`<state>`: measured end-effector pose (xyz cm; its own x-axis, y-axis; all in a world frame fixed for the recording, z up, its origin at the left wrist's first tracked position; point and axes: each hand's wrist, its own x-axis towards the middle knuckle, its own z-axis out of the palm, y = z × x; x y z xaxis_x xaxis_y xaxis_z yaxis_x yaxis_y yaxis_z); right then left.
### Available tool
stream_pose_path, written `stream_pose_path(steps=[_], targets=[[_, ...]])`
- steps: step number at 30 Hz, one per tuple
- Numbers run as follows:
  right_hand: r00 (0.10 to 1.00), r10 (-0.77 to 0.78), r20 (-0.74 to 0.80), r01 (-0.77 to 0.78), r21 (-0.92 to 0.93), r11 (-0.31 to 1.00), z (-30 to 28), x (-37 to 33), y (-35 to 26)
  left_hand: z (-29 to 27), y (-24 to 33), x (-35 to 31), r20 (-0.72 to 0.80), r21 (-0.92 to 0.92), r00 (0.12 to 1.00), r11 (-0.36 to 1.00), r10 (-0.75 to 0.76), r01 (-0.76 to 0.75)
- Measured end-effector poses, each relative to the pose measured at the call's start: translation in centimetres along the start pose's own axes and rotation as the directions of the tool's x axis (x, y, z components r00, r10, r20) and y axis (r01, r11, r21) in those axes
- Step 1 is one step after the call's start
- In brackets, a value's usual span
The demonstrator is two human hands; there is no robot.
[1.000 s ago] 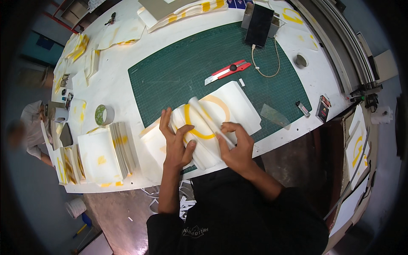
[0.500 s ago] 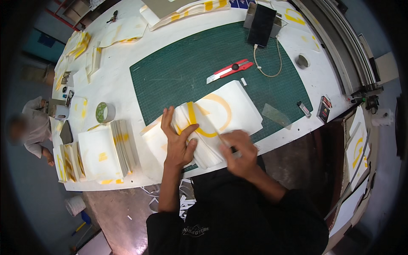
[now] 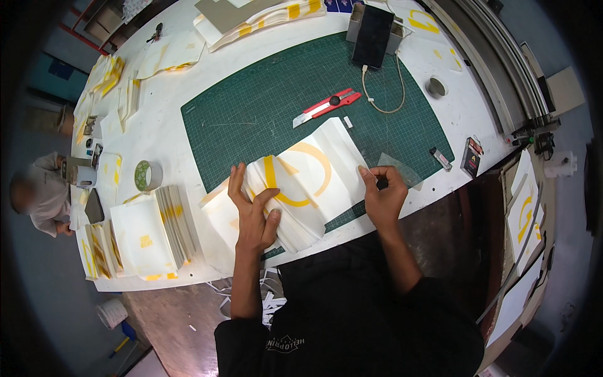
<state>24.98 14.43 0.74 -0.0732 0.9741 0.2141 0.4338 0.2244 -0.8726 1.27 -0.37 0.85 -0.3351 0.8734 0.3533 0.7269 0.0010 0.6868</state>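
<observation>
A white paper sheet (image 3: 342, 163) with a yellow curved print lies creased over the table's near side. On its folded, layered part (image 3: 295, 220) rests my left hand (image 3: 254, 217), fingers spread and pressing down. My right hand (image 3: 386, 191) is closed in a pinch at the sheet's right edge, thumb and forefinger together. A dark spot shows between its fingers; I cannot tell what it is. Beyond the sheet, a red utility knife (image 3: 326, 108) lies with its blade pointing left. A small white piece (image 3: 348, 122) sits near the sheet's far corner.
Under the sheet is a green cutting mat (image 3: 251, 119). Stacks of folded printed paper (image 3: 173, 223) stand at left beside a tape roll (image 3: 148, 175). A phone (image 3: 373, 38) with a cable stands at the back. A clear plastic piece (image 3: 401, 169) lies at right. Another person (image 3: 50, 191) is far left.
My right hand has moved right, from the folded layers to the sheet's right edge. The sheet's right part now stands slightly raised and creased. My left hand stays on the folds.
</observation>
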Motion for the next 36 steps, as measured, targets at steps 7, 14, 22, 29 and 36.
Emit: stream_pose_path(steps=[7,14,22,29,36], targets=[[0.972,-0.233,0.042,0.236,-0.255,0.938,-0.6,0.6,0.8,0.0,0.1,0.1,-0.016,-0.004,0.999,0.999,0.041,-0.041],[0.831,-0.551,0.069,0.518,-0.456,0.724,-0.1,-0.7,0.1,0.1,0.1,0.1,-0.016,-0.005,1.000,1.000,0.012,-0.013],[0.896,-0.363,0.255,0.374,0.008,0.927,1.7,-3.0,-1.7,0.0,0.1,0.1,0.000,-0.012,1.000,1.000,-0.004,0.004],[0.972,-0.170,0.161,0.147,0.145,0.979,3.2,-4.0,-4.8,-0.2,0.1,0.2,-0.013,-0.009,0.999,0.999,0.051,-0.051],[0.808,-0.448,0.384,0.335,0.327,0.884,2.1,-6.6,-7.8,0.0,-0.1,0.1,-0.037,0.010,0.995,0.996,0.091,-0.091]])
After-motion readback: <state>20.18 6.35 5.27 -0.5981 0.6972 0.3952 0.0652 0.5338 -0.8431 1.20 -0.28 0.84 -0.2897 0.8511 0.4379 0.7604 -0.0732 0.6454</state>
